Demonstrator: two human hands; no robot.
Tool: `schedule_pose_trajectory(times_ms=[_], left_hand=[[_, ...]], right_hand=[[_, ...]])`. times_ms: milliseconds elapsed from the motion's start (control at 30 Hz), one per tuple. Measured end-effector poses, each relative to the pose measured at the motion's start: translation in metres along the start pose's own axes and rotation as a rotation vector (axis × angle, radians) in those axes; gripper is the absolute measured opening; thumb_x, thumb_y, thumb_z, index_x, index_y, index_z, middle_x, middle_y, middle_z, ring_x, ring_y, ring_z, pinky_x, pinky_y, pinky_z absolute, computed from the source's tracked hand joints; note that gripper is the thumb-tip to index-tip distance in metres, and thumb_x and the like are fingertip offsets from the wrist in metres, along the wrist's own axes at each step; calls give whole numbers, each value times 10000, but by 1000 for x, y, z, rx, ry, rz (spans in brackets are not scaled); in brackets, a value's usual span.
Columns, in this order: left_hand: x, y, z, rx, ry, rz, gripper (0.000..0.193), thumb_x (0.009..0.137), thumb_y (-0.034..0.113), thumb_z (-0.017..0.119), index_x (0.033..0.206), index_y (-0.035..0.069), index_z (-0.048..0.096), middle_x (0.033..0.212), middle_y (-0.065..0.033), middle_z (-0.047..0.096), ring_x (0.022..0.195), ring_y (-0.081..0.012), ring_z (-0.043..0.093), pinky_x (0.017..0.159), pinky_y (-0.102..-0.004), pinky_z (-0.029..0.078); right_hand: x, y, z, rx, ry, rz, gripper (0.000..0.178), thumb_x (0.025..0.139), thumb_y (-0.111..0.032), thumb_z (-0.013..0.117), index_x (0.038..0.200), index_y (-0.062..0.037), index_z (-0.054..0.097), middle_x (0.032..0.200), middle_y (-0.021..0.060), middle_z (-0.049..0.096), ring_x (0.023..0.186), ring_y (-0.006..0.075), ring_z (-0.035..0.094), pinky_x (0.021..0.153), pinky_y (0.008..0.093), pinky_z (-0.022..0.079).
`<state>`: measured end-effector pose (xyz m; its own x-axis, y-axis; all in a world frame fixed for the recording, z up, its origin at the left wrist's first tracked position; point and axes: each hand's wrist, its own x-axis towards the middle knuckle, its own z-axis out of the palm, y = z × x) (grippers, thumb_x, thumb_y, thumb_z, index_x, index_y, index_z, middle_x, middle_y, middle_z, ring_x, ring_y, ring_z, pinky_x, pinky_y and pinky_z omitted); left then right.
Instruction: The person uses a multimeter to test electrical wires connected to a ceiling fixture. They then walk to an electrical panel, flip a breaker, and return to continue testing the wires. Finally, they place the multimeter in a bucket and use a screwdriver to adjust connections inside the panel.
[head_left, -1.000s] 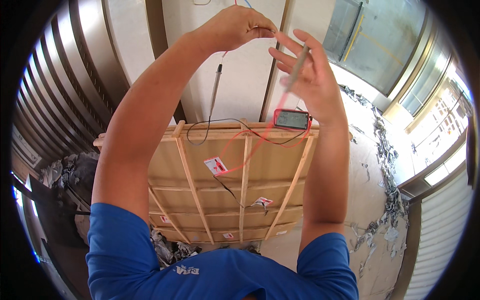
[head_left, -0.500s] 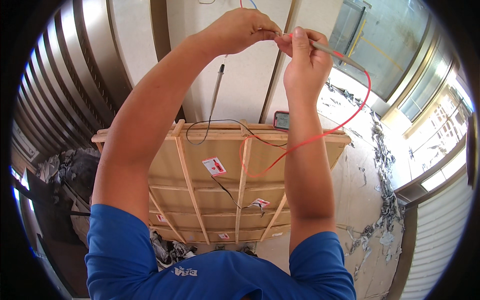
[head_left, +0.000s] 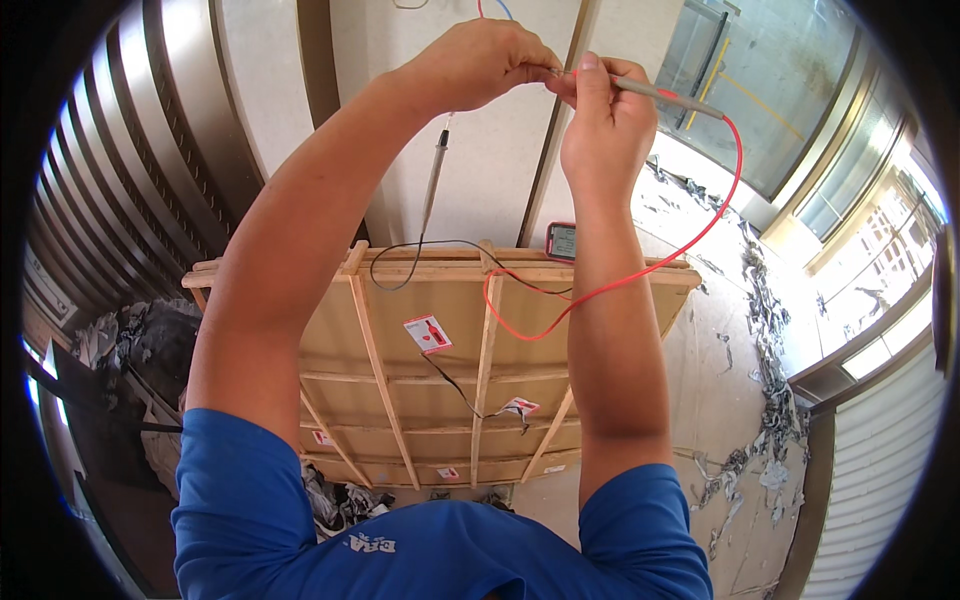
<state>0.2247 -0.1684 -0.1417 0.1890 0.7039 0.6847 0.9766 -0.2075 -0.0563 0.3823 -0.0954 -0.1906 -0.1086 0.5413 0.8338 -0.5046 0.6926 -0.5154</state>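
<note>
I see both arms raised toward the wall above a wooden crate [head_left: 440,370]. My right hand [head_left: 600,120] is clenched round the grey probe [head_left: 665,97], thumb along its shaft, the tip pointing left to where the two hands meet. My left hand [head_left: 475,65] pinches something thin at that same spot, fingers closed; I take it for a wire end, though it is too small to be sure.

The probe looks light, stiff and slim, best held pen-like near the middle as it is now. Its red lead [head_left: 640,275] is soft and springy (it could tug the tip off its mark), looping down across my right forearm to the crate's top edge, where the small meter [head_left: 562,240] stands. A second probe [head_left: 436,170] hangs loose by its black lead [head_left: 420,262] against the wall.

Compared with half a second ago, little has shifted: the right hand sits a touch closer to the left, and the red loop hangs much as before.
</note>
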Motion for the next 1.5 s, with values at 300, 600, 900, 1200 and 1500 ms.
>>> schedule_pose_trajectory(times_ms=[300,600,900,1200,1500], left_hand=[[-2,1,0,81,28,34,201,996,270,641,1077,139,771,987,-74,741,977,-277,687,854,-424,545],[0,12,-2,154,-1,23,165,991,244,626,1014,148,758,907,-68,711,922,-285,678,780,-445,534],[-1,19,1,239,3,13,165,991,248,614,991,161,754,879,-58,702,921,-274,678,756,-447,538],[2,21,-2,335,-89,-50,150,981,220,628,1073,169,735,972,-75,706,976,-285,679,779,-444,548],[2,14,-6,358,-30,21,162,921,169,600,870,113,743,865,-157,726,865,-369,703,761,-491,553]], right_hand=[[2,0,0,-81,-19,-2,246,1036,-222,607,963,13,606,757,126,748,727,182,752,672,283,541],[7,1,-8,-100,-41,48,247,1040,-214,603,953,17,615,758,113,731,739,193,758,659,293,545],[3,7,-11,-86,-11,12,239,1044,-194,608,953,27,612,745,110,727,725,175,749,649,281,535],[3,11,-11,-21,-33,9,239,1050,-189,609,971,37,609,791,118,745,753,175,754,682,276,568],[12,25,-20,84,-179,4,241,1055,-173,590,1058,68,590,892,157,717,828,252,752,831,370,629]])
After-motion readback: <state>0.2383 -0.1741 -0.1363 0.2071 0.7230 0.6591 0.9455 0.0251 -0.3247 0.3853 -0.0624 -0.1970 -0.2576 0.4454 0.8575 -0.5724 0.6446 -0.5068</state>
